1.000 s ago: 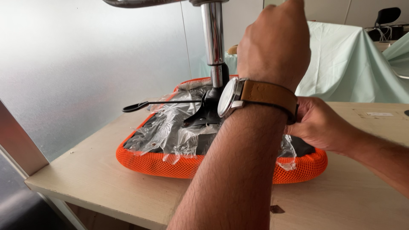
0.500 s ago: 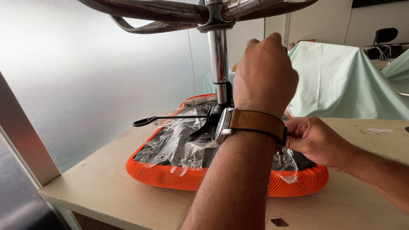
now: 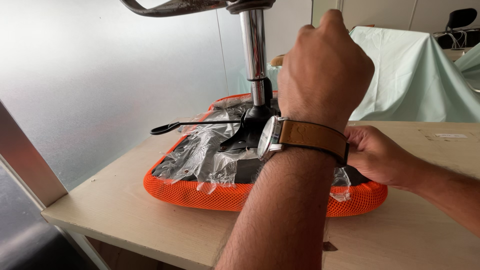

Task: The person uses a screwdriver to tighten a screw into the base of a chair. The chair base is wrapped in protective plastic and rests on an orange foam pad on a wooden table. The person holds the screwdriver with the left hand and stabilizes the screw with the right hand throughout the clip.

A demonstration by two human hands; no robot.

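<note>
An office chair seat (image 3: 210, 195) with an orange mesh rim lies upside down on a pale wooden table (image 3: 125, 220). Crinkled clear plastic (image 3: 205, 155) covers its black underside. A chrome column (image 3: 254, 45) rises from the seat's middle to the chair base (image 3: 170, 6) at the top edge. A thin black lever (image 3: 200, 124) sticks out to the left. My left hand (image 3: 325, 70), with a brown-strapped watch (image 3: 270, 139) on its wrist, is raised just right of the column, its back toward me and its fingers hidden. My right hand (image 3: 377, 155) grips the seat's right rim.
A frosted glass wall (image 3: 100, 75) stands at the left, close to the table's far edge. Pale green cloth (image 3: 415, 75) drapes furniture behind the table. A black chair (image 3: 460, 17) stands far back right. A small dark scrap (image 3: 329, 246) lies on the table near me.
The view has tilted up, so the chair base now shows at the top. My left hand stays by the column and my right hand stays on the seat's rim.
</note>
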